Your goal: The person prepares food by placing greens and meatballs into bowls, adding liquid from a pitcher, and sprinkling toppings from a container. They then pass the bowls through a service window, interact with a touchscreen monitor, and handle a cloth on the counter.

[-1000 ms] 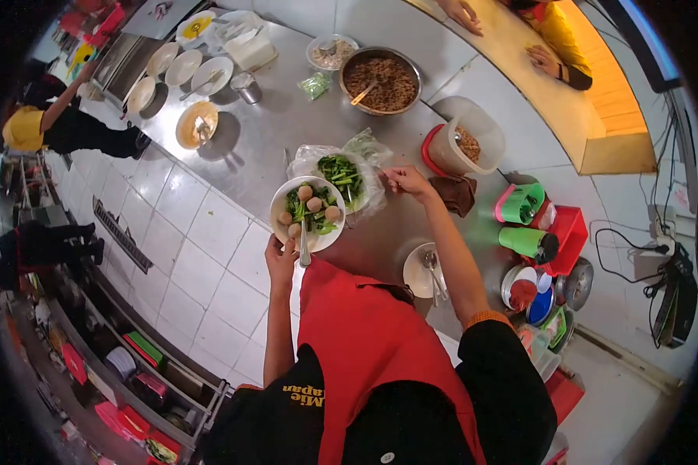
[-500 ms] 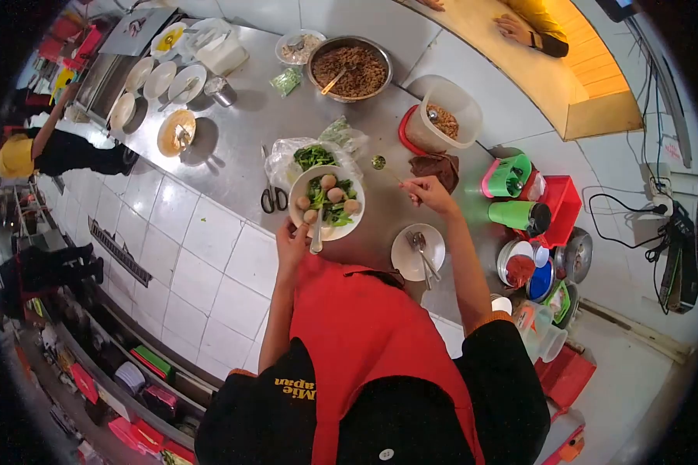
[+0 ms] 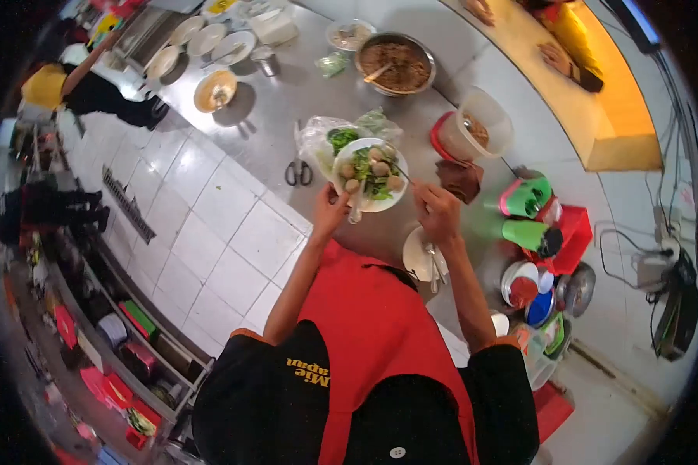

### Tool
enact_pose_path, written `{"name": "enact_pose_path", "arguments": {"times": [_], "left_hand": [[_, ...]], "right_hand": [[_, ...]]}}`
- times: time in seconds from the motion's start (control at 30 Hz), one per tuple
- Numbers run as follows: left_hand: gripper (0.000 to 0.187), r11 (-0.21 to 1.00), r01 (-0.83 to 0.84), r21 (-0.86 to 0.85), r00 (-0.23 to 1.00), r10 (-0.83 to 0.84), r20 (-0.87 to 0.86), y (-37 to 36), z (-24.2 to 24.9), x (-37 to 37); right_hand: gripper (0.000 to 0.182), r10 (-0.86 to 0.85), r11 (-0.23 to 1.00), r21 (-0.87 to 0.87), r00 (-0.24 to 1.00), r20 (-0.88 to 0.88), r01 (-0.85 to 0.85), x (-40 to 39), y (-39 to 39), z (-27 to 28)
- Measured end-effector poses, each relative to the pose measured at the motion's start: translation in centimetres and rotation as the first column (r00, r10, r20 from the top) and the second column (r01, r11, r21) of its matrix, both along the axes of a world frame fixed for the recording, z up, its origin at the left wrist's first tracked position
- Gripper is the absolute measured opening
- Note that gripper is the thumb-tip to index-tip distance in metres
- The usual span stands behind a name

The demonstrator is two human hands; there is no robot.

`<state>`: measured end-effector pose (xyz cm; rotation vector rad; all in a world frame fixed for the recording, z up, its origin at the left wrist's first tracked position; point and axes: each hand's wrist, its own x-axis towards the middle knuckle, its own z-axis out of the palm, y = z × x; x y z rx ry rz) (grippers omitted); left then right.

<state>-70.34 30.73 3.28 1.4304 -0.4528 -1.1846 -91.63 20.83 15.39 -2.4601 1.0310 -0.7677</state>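
Steadying the round white bowl beside the clear plastic bag, your left hand has its thumb and fingers pinched at the rim. The filling is well along, as far as you can judge: brown meatballs and leafy greens are in, and a shiny metal spoon leans over the near rim. Your right hand is closed around a thin-handled utensil reaching into the bowl — its tip is too blurred to tell whether anything is left on it. More chopped greens lie in the bag.
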Motion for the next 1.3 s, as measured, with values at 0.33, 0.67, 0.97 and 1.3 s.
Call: {"name": "enact_pose_path", "arguments": {"times": [0.33,0.67,0.97,1.3], "left_hand": [[0.031,0.992,-0.125,0.007,0.986,0.125,-0.114,1.8,0.5,2.6],[0.033,0.969,-0.245,-0.039,0.969,0.243,-0.038,4.6,1.9,8.5],[0.026,0.984,-0.169,-0.058,0.984,0.164,-0.076,2.5,4.0,7.9],[0.013,0.936,0.313,-0.164,0.93,-0.267,0.252,-15.4,10.8,0.3]], "right_hand": [[0.025,-0.482,0.457,0.887,0.82,0.308,-0.064,1.4,-0.8,-2.4],[0.029,-0.541,0.195,0.981,0.833,0.119,-0.013,2.1,-5.5,-12.2],[0.031,-0.291,0.949,-0.068,0.941,0.174,0.307,1.8,-6.6,-15.4],[0.027,-0.488,0.548,0.78,0.873,0.002,0.304,-20.2,6.9,-7.0]]}}
